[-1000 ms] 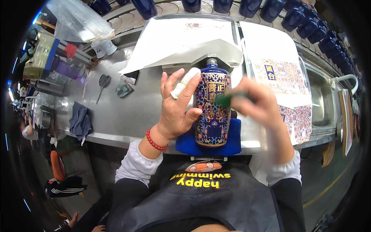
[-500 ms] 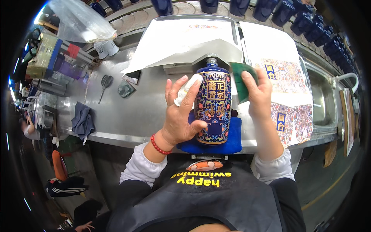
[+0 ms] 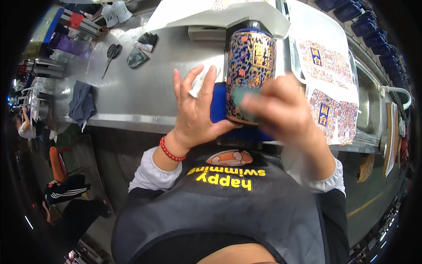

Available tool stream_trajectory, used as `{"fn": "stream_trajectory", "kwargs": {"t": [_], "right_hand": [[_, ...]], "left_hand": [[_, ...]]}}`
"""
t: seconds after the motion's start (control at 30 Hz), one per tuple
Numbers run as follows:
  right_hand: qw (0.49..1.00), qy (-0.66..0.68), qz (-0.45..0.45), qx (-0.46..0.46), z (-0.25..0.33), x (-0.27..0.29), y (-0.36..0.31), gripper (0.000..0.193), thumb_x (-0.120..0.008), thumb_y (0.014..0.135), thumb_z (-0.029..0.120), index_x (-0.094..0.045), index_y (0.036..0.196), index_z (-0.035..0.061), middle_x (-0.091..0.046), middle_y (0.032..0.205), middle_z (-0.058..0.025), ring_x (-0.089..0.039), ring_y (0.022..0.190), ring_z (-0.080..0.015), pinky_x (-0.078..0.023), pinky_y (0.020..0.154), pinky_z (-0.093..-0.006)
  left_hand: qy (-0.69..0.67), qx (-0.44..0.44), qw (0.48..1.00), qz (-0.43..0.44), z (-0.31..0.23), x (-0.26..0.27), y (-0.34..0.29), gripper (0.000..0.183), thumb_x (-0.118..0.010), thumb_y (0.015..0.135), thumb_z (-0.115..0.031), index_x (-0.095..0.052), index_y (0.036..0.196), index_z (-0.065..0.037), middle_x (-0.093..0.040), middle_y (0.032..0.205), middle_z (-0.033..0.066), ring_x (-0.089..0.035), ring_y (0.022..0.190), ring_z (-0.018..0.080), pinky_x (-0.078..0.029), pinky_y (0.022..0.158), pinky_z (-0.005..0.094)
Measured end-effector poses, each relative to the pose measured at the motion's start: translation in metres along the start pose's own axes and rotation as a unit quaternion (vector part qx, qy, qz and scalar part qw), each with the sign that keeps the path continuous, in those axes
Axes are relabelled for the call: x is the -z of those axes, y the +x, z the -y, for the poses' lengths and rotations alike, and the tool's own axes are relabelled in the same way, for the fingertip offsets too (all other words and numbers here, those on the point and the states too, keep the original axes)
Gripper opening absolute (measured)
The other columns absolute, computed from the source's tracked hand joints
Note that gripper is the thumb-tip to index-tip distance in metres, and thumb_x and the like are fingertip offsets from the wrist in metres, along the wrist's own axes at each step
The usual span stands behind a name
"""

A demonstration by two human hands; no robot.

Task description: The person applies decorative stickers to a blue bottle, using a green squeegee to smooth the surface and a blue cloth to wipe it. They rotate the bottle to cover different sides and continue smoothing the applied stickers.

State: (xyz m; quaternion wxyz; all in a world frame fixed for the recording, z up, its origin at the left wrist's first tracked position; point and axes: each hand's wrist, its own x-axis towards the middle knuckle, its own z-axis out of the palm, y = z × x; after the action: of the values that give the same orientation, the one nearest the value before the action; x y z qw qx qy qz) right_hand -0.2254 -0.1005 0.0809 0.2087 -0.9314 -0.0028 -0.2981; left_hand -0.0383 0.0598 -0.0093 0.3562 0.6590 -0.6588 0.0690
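Note:
A dark blue bottle [image 3: 250, 72] with a colourful floral pattern and gold panel lies along a holder over a blue cloth [image 3: 218, 105]. My right hand [image 3: 290, 110], smeared by motion, holds a green flexible scraper [image 3: 241, 96] against the bottle's lower part. Only part of the scraper shows beyond the fingers. My left hand [image 3: 191, 105] is open to the left of the bottle, fingers spread, with the thumb at its base edge. White wrapping [image 3: 203, 81] covers one of its fingers. A red bead bracelet circles that wrist.
Patterned label sheets [image 3: 325, 64] lie on white paper at the right, beside a sink [image 3: 364, 101]. On the steel table at the left are scissors [image 3: 112, 55], a dark green pad [image 3: 137, 58] and a grey cloth [image 3: 82, 101]. Blue bottles [image 3: 365, 24] line the far right.
The right hand has brought the green scraper from beside the bottle onto its lower front. The bottle appears turned slightly, its gold panel further right. The view has shifted.

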Motion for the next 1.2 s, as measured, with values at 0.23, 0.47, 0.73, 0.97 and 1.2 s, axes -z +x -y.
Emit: {"fn": "stream_trajectory", "kwargs": {"t": [0.23,0.47,0.73,0.97,1.2], "right_hand": [[0.997,-0.053,-0.010,-0.056,0.019,-0.004,-0.041,0.040,-0.082,0.069,0.001,-0.077,0.108,0.0081,-0.060,0.087,-0.0070,-0.059,0.080,-0.0244,-0.047,0.073,-0.0379],[0.993,0.004,-0.075,-0.092,0.020,-0.011,-0.068,0.053,-0.081,0.063,-0.004,-0.075,0.114,0.0084,-0.060,0.095,-0.0096,-0.059,0.080,-0.0265,-0.048,0.073,-0.0362],[0.990,0.064,-0.016,-0.122,0.016,-0.012,-0.099,0.050,-0.080,0.062,-0.007,-0.075,0.110,0.0032,-0.064,0.094,-0.0099,-0.063,0.084,-0.0254,-0.051,0.069,-0.0347],[0.980,-0.030,-0.139,-0.142,0.026,-0.013,-0.081,0.044,-0.066,0.087,-0.010,-0.062,0.130,-0.0047,-0.070,0.113,-0.0207,-0.068,0.102,-0.0325,-0.053,0.090,-0.0384],[0.981,-0.161,0.032,-0.105,0.052,-0.031,-0.065,0.052,-0.069,0.081,0.004,-0.073,0.130,0.0194,-0.054,0.150,-0.0152,-0.054,0.128,-0.0348,-0.045,0.108,-0.0431]], "left_hand": [[-0.012,-0.015,1.000,-0.010,-0.004,0.000,0.005,0.116,-0.082,0.066,-0.070,-0.046,0.148,0.005,-0.059,0.133,0.0180,-0.042,0.138,0.0356,-0.006,0.121,0.0665],[-0.038,0.005,0.999,0.003,-0.004,-0.009,-0.002,0.110,-0.074,0.075,-0.073,-0.048,0.147,0.006,-0.064,0.130,0.0199,-0.042,0.140,0.0366,-0.008,0.120,0.0663],[-0.016,-0.022,0.999,0.019,-0.007,-0.002,0.004,0.104,-0.071,0.078,-0.072,-0.050,0.147,0.003,-0.067,0.127,0.0143,-0.042,0.139,0.0388,-0.009,0.119,0.0694],[0.011,-0.023,0.999,-0.041,-0.023,-0.001,-0.006,0.087,-0.067,0.087,-0.067,-0.056,0.143,-0.001,-0.066,0.127,0.0141,-0.043,0.137,0.0365,-0.009,0.119,0.0691],[-0.060,0.055,0.996,-0.036,-0.042,-0.004,-0.061,0.067,-0.061,0.097,-0.056,-0.063,0.139,-0.004,-0.065,0.136,0.0128,-0.048,0.136,0.0360,-0.013,0.121,0.0659]]}}
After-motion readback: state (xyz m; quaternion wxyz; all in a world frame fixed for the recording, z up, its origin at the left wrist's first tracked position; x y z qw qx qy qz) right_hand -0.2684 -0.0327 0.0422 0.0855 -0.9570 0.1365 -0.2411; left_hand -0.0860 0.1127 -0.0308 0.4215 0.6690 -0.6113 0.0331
